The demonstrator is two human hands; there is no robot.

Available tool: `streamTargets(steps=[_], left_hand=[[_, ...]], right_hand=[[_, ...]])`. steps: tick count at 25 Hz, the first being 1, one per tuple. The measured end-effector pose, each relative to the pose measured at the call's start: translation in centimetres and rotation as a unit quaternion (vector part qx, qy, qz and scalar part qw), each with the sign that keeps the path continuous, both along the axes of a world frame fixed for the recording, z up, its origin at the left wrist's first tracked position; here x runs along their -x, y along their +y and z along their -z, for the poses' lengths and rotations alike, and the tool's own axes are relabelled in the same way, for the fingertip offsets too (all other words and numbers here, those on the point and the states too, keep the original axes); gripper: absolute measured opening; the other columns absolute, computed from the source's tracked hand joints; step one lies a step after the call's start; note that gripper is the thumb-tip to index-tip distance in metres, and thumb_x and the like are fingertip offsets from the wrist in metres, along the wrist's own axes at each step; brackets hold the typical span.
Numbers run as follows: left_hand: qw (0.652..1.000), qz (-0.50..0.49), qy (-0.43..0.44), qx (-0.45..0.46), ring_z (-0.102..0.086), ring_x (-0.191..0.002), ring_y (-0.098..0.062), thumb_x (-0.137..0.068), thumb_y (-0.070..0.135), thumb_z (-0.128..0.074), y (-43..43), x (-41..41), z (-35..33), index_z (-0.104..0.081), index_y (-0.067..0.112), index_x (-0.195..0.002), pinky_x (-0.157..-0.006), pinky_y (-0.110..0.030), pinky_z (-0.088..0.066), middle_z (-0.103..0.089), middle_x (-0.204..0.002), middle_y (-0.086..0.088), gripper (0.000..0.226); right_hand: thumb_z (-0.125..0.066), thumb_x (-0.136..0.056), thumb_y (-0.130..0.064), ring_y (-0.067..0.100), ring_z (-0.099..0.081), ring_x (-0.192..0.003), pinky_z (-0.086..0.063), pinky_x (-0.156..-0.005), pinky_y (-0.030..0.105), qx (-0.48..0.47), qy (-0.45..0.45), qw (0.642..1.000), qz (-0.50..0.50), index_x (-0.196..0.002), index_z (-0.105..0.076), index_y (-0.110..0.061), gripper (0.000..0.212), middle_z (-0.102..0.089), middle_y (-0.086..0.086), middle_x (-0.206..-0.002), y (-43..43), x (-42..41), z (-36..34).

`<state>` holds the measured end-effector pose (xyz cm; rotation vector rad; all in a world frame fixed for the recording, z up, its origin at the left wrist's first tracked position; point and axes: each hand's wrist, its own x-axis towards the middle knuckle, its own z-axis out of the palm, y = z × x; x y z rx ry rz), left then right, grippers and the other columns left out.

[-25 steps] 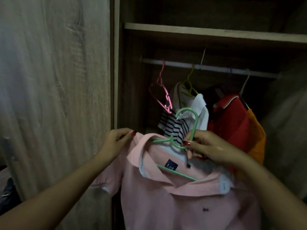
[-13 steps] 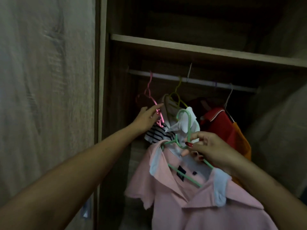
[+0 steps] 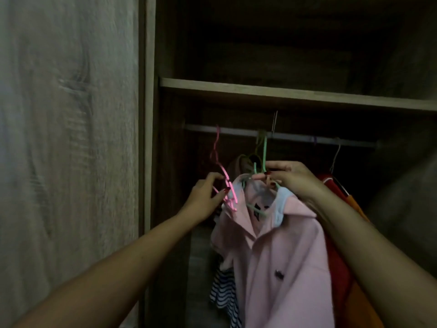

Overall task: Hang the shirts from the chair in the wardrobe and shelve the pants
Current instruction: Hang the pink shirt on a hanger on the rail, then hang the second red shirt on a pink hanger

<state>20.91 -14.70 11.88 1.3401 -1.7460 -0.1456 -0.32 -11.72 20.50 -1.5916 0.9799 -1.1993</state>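
Dim wardrobe (image 3: 151, 114) interior fills the frame, and at center the pink shirt (image 3: 279, 256) hangs on its green hanger (image 3: 263, 159), hook up at the rail (image 3: 295, 136). Right hand (image 3: 293, 181) pinches the hanger's neck at center; left hand (image 3: 203, 200), center-left, grips an empty pink hanger (image 3: 221, 171), with a striped shirt (image 3: 223, 290) below and a red shirt (image 3: 331, 183) at right.
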Motion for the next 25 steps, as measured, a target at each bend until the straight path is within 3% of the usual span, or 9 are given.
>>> streamTargets(steps=[4, 7, 10, 12, 13, 15, 18, 21, 25], left_hand=[[0.999, 0.02, 0.024, 0.008, -0.058, -0.101, -0.022, -0.095, 0.028, -0.05, -1.6, 2.1, -1.4, -0.041, 0.033, -0.139, -0.086, -0.019, -0.04, -0.053, -0.116, -0.005, 0.045], [1.0, -0.007, 0.007, 0.007, -0.059, -0.106, -0.018, -0.095, 0.027, -0.051, -2.2, 1.8, -1.3, -0.054, 0.025, -0.127, -0.087, -0.02, -0.042, -0.059, -0.118, -0.003, 0.032], [0.999, -0.049, -0.005, -0.001, -0.056, -0.109, -0.017, -0.095, 0.027, -0.051, -2.4, 0.8, -0.7, -0.052, 0.023, -0.126, -0.085, -0.021, -0.04, -0.057, -0.121, -0.003, 0.032], [0.997, -0.072, 0.005, -0.01, -0.055, -0.111, -0.015, -0.095, 0.027, -0.051, -2.2, 0.3, -0.5, -0.052, 0.021, -0.128, -0.086, -0.021, -0.04, -0.055, -0.124, -0.003, 0.033], [0.997, -0.082, 0.0, -0.011, -0.055, -0.109, -0.015, -0.095, 0.026, -0.052, -2.0, 0.1, -0.4, -0.053, 0.019, -0.127, -0.086, -0.021, -0.04, -0.055, -0.124, -0.004, 0.033], [0.995, -0.098, -0.021, -0.007, -0.054, -0.103, -0.012, -0.095, 0.023, -0.053, -1.2, -0.1, -0.3, -0.053, 0.017, -0.127, -0.084, -0.019, -0.039, -0.055, -0.122, -0.004, 0.033], [0.993, -0.116, -0.032, 0.001, -0.055, -0.104, -0.013, -0.094, 0.021, -0.054, -0.6, -0.5, -0.3, -0.053, 0.016, -0.13, -0.081, -0.014, -0.039, -0.055, -0.124, -0.004, 0.036], [0.993, -0.112, -0.027, -0.006, -0.053, -0.103, -0.009, -0.094, 0.022, -0.054, 0.2, -0.5, 0.1, -0.053, 0.017, -0.129, -0.076, -0.011, -0.039, -0.055, -0.127, -0.003, 0.036], [0.997, -0.078, -0.009, 0.0, -0.053, -0.118, -0.011, -0.093, 0.018, -0.056, 2.6, -0.6, 1.1, -0.054, 0.018, -0.13, -0.095, -0.02, -0.043, -0.054, -0.132, -0.002, 0.037]], right_hand=[[-0.046, -0.08, 0.021, 0.01, -0.062, -0.05, -0.05, -0.048, 0.012, 0.027, 0.007, 0.998, 0.053, -0.108, -0.061, 0.007, 0.034, -0.066, 0.009, -0.065, -5.5, -1.2, -1.9], [-0.046, -0.082, 0.02, 0.005, -0.058, -0.042, -0.045, -0.041, 0.009, 0.032, -0.016, 0.997, 0.063, -0.119, -0.056, 0.011, 0.039, -0.061, 0.014, -0.077, -8.8, -2.6, -2.1], [-0.041, -0.089, 0.016, -0.001, -0.053, -0.03, -0.043, -0.037, 0.01, 0.0, -0.058, 0.998, 0.026, -0.1, -0.062, 0.009, 0.025, -0.064, 0.01, -0.067, -11.5, -5.4, -1.2], [-0.044, -0.091, 0.01, 0.009, -0.066, -0.051, -0.052, -0.05, 0.018, -0.01, -0.052, 0.998, 0.034, -0.082, -0.063, -0.005, 0.026, -0.067, 0.002, -0.059, -14.1, -7.1, 0.5], [-0.047, -0.089, 0.006, 0.02, -0.069, -0.065, -0.054, -0.059, 0.026, -0.003, -0.036, 0.998, 0.044, -0.083, -0.065, -0.009, 0.024, -0.068, 0.006, -0.067, -15.2, -7.6, 1.4], [-0.048, -0.086, 0.003, 0.029, -0.062, -0.073, -0.049, -0.064, 0.034, 0.02, 0.011, 0.998, 0.053, -0.094, -0.068, -0.005, 0.023, -0.066, 0.018, -0.083, -16.9, -8.2, 2.9], [-0.046, -0.087, 0.008, 0.03, -0.059, -0.07, -0.05, -0.064, 0.031, 0.085, 0.053, 0.994, 0.032, -0.109, -0.06, 0.004, 0.027, -0.063, 0.024, -0.093, -17.1, -7.5, 3.9], [-0.054, -0.083, 0.001, 0.037, -0.062, -0.096, -0.052, -0.086, 0.04, 0.186, 0.119, 0.973, 0.062, -0.111, -0.062, -0.004, 0.03, -0.063, 0.026, -0.111, -15.7, -6.1, 4.5], [-0.058, -0.084, -0.001, 0.034, -0.06, -0.103, -0.04, -0.082, 0.025, 0.348, 0.181, 0.911, 0.126, -0.109, -0.066, 0.001, 0.026, -0.065, 0.021, -0.108, -10.5, -5.4, 5.3]])
